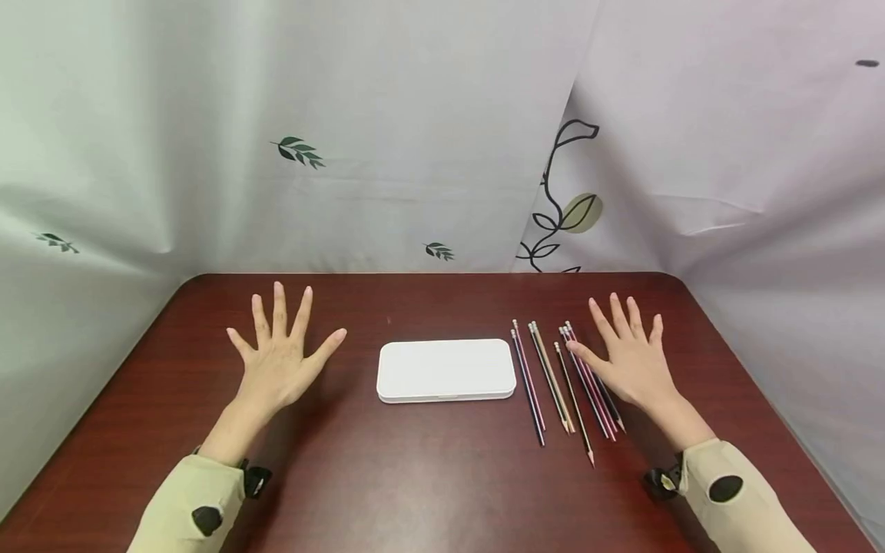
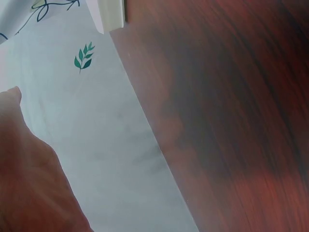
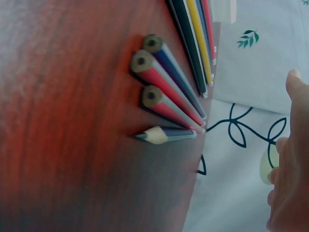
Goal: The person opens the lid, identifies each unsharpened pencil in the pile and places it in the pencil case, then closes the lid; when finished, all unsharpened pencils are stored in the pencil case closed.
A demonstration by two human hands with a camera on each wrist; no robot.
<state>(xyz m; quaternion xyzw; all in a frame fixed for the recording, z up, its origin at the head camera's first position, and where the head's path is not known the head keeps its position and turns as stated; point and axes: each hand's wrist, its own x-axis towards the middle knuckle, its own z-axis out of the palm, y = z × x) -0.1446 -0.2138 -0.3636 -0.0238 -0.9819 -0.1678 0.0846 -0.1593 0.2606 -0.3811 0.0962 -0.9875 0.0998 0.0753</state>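
My left hand (image 1: pixel 278 369) is spread above the left part of the table, fingers straight and holding nothing. On the right, my right hand (image 1: pixel 632 365) is likewise spread, its thumb overlapping the pencils in the head view. A white pencil case (image 1: pixel 446 370) with rounded corners lies closed between the hands. To its right several pencils (image 1: pixel 551 380) lie in loose groups, in pink, dark and gold tones. The right wrist view shows a sharpened pencil (image 3: pixel 161 135) beside some with flat, unsharpened ends (image 3: pixel 152 96). At the top of the left wrist view, the case's edge (image 2: pixel 112 14) shows.
The dark red wooden table (image 1: pixel 442 476) has rounded far corners. Pale cloth (image 1: pixel 429 138) with leaf prints hangs behind it and along both sides. Each wrist carries a dark strapped device, such as the one on the left wrist (image 1: pixel 256 481).
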